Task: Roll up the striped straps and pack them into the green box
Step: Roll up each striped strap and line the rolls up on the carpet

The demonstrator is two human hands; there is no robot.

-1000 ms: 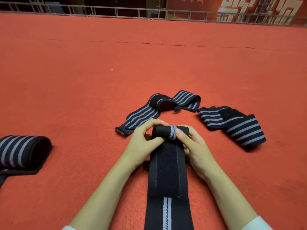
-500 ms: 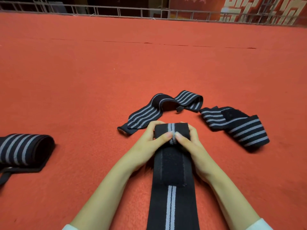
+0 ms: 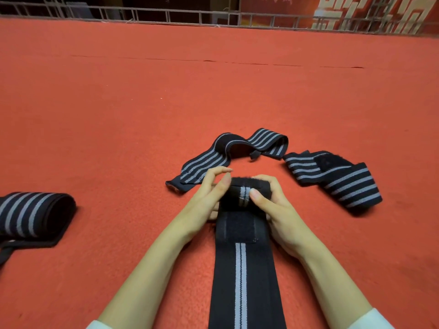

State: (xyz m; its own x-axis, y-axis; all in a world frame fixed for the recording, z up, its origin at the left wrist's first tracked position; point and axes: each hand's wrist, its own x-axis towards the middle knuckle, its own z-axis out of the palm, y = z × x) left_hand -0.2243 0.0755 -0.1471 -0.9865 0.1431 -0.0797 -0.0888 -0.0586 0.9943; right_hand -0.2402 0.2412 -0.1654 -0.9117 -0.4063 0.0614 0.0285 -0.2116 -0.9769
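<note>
A black strap with grey stripes [image 3: 242,269] runs from the bottom edge up to a small roll [image 3: 244,194] formed at its far end. My right hand [image 3: 278,210] grips the roll, thumb pressed on top and fingers curled behind it. At the roll's left side my left hand [image 3: 209,193] has its fingers lifted and loosely spread, thumb near the roll's edge. Two loose striped straps lie beyond: one curved [image 3: 225,153], one folded at the right [image 3: 337,179]. A rolled strap [image 3: 31,217] lies at the far left. No green box is in view.
Everything lies on a red carpet [image 3: 213,96] with a seam line running across it. A metal railing [image 3: 213,17] borders the far edge, with a red and white panel behind it at the right.
The roll has grown by another turn toward me. My left hand has lifted its fingers off the roll, while my right hand stays on it.
</note>
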